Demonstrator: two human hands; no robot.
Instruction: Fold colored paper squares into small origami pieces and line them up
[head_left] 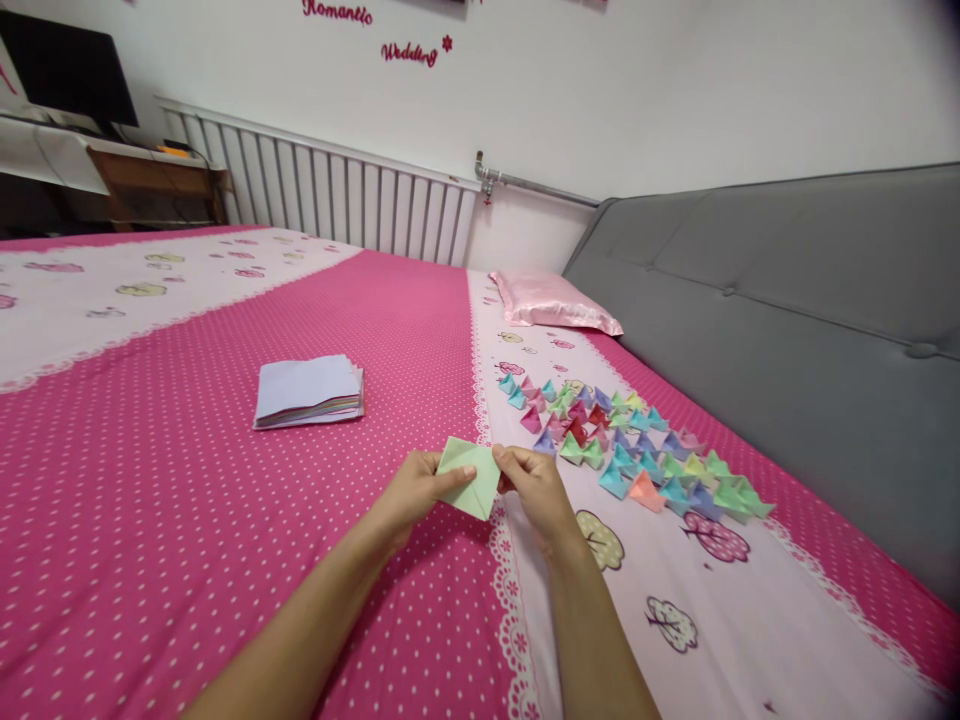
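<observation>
A light green sheet of paper [471,478], partly folded, is held just above the pink bedspread between both hands. My left hand [421,492] pinches its left edge with thumb on top. My right hand [531,484] grips its right corner with curled fingers. To the right of my hands lie several small folded paper shapes [631,448] in green, blue, pink, red and purple, spread in a loose band on the pale strip of the sheet. A stack of coloured square paper [309,392] lies to the left, beyond my left hand.
The bed is covered by a pink dotted sheet [225,480] with pale tree-print strips. A pink satin pillow [551,300] lies at the grey padded headboard [787,310]. A white radiator [330,190] and a desk [150,175] stand beyond the bed.
</observation>
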